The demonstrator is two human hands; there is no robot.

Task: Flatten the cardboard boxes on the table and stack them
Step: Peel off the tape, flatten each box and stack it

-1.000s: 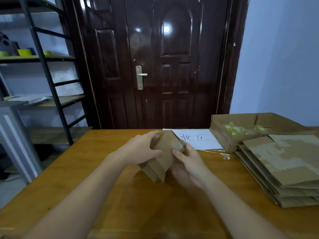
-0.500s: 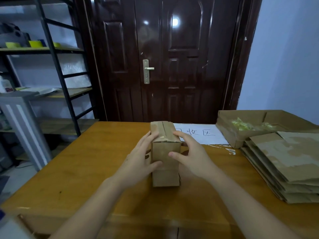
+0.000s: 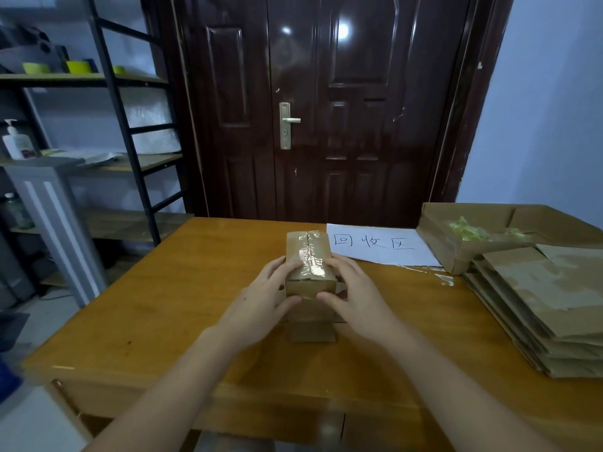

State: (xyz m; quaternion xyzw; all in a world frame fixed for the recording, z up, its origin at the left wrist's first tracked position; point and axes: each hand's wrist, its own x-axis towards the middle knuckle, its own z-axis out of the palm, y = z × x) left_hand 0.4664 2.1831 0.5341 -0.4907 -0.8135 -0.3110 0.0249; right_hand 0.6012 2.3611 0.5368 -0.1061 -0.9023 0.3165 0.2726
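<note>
A small brown cardboard box (image 3: 308,247) stands upright on the wooden table (image 3: 163,305), its top flaps sealed with clear tape along the seam. My left hand (image 3: 261,305) grips its left side, thumb on the front face and fingers on the top edge. My right hand (image 3: 355,301) grips the right side in the same way. A stack of flattened cardboard boxes (image 3: 548,305) lies at the table's right edge.
A white paper sheet (image 3: 381,244) with handwritten characters lies behind the box. An open cardboard tray (image 3: 456,252) holding yellowish plastic sits at the back right. A dark door stands beyond the table, and a metal shelf rack (image 3: 124,132) at the left.
The box was tilted on its edge a second ago and now stands upright with the taped top showing. Both hands have shifted up to its top edges.
</note>
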